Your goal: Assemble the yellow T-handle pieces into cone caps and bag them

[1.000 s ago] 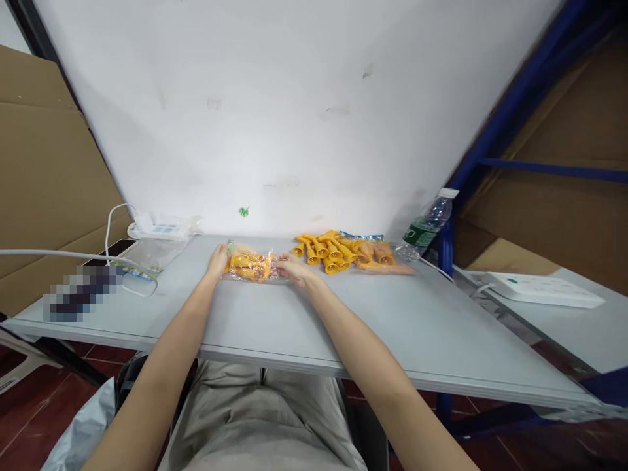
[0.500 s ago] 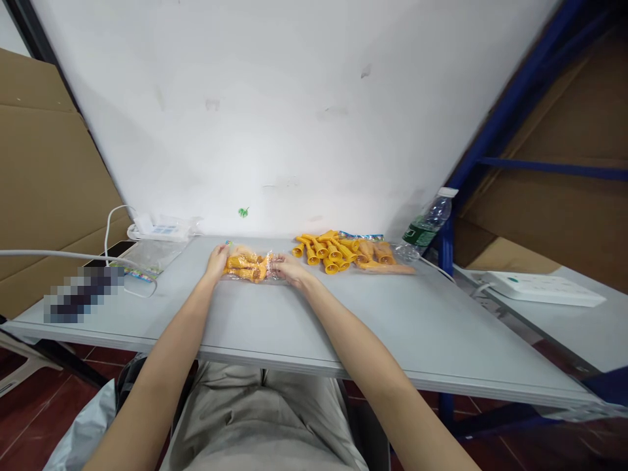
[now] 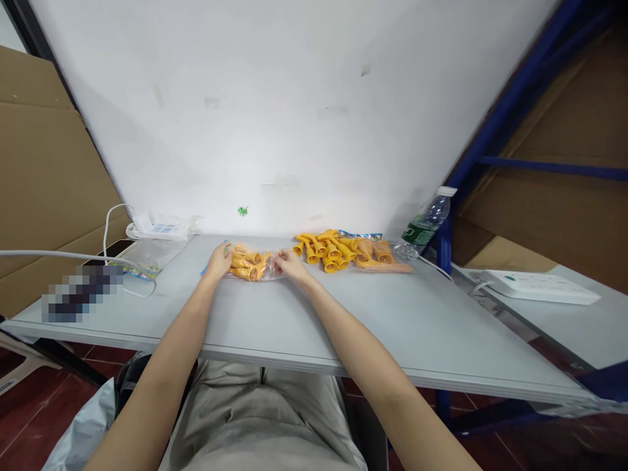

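Note:
A clear plastic bag with yellow horn-shaped pieces inside (image 3: pixel 249 263) lies on the grey table (image 3: pixel 275 320), between my hands. My left hand (image 3: pixel 220 260) is closed on the bag's left end, where a bit of coloured print shows. At the right end, my right hand (image 3: pixel 288 261) pinches the clear plastic. A heap of loose yellow pieces (image 3: pixel 331 252) lies just right of my right hand. Beside the heap is another clear bag of yellow pieces (image 3: pixel 380 256), with a printed strip along its back edge.
A plastic bottle (image 3: pixel 428 222) leans at the right back near the blue frame (image 3: pixel 445 245). A white power strip (image 3: pixel 544 286) lies further right. At left are a flat clear bag (image 3: pixel 152 254), cables, a blurred dark object (image 3: pixel 81 294) and cardboard (image 3: pixel 44 176).
My left hand has curled more around the bag's left end, and printed plastic now shows left of it. My right fingers have moved off the yellow pieces towards the bag's right end.

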Available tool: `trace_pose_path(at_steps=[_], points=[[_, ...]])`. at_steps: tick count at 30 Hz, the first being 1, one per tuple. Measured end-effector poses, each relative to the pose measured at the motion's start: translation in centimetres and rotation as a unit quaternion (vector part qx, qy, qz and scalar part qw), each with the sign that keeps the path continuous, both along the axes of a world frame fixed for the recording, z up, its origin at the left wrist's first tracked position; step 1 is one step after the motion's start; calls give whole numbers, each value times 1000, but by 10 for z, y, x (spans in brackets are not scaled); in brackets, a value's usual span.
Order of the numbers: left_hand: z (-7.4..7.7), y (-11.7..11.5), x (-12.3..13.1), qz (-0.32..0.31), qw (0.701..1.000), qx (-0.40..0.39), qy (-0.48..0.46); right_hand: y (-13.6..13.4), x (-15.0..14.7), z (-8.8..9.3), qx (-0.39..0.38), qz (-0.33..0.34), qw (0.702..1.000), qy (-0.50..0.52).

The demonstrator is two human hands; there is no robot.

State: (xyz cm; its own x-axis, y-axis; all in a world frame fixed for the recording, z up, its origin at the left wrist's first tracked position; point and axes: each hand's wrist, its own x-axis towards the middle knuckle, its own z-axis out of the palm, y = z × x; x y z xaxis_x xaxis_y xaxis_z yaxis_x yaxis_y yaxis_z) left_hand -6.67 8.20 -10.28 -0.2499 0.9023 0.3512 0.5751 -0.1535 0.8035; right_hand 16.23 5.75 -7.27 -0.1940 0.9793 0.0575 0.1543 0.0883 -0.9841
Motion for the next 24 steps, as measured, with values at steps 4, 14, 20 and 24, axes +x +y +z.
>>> trace_pose_path(at_steps=[4, 14, 20, 24], points=[[-2, 1, 1, -8, 999, 22, 37, -3, 7, 6, 46, 48, 997, -35], [8, -4, -1, -2, 999, -35, 8, 6, 17, -10, 219, -148, 914, -308], [16, -14, 6, 30, 994, -55, 89, 12, 26, -13, 219, -260, 885, -317], [20, -15, 3, 39, 995, -77, 42, 21, 23, -18, 115, -254, 940, -196]])
